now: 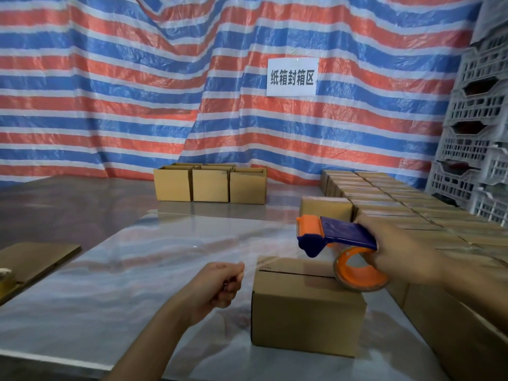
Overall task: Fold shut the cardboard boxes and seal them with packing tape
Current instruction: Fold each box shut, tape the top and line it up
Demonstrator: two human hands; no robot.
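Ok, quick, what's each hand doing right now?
Left hand: closed, fingers pinched together, nothing visible in them.
Right hand: closed, holding the tape dispenser.

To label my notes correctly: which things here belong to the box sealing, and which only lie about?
For the job: brown cardboard box in front; blue-and-orange tape dispenser in the right hand; row of open brown boxes behind.
Lying about: stacked grey plastic crates; flat brown cardboard sheet on the left; white paper sign.

One tape dispenser (338, 237); one near box (305, 312); three open boxes (210, 185) abreast; one sign (292, 77).
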